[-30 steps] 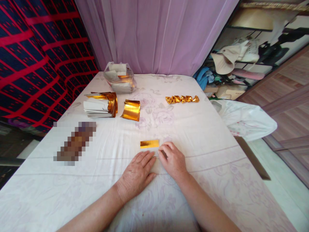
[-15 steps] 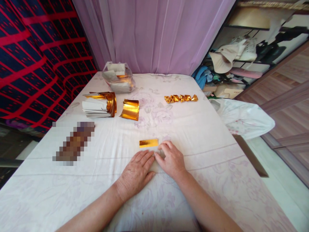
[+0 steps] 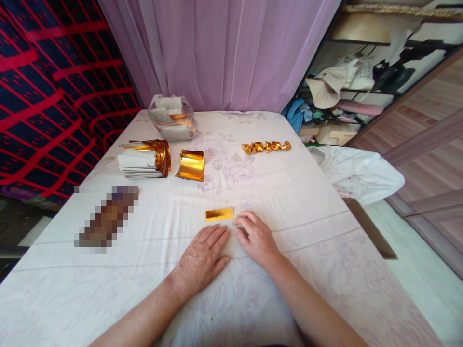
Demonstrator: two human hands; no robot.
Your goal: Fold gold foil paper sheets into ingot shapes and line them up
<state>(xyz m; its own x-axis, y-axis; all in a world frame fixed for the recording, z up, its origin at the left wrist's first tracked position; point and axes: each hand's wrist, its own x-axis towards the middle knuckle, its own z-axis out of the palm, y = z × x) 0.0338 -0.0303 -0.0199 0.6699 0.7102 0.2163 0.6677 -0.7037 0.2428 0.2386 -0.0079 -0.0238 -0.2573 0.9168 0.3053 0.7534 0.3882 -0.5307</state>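
Note:
A narrow strip of gold foil paper [image 3: 219,214] lies flat on the table in front of my hands. My left hand [image 3: 203,255] rests palm down just below it, fingers stretched out and fingertips at its near edge. Paper under those fingers, if any, is hidden. At the strip's right end is my right hand [image 3: 256,239], its fingers bent and the index fingertip at or touching the corner. A gap shows between its thumb and fingers, with nothing visibly held.
Further back stand a thick stack of gold foil paper [image 3: 142,161], a smaller curved stack [image 3: 192,165] and a plastic bag of paper [image 3: 171,118]. A row of folded gold pieces [image 3: 266,147] lies at the back right. A pixelated item [image 3: 108,217] is at left.
My right thumb has shifted a little to the right, away from my left fingertips. My left hand and the foil strip keep their places; the whole view has shifted slightly.

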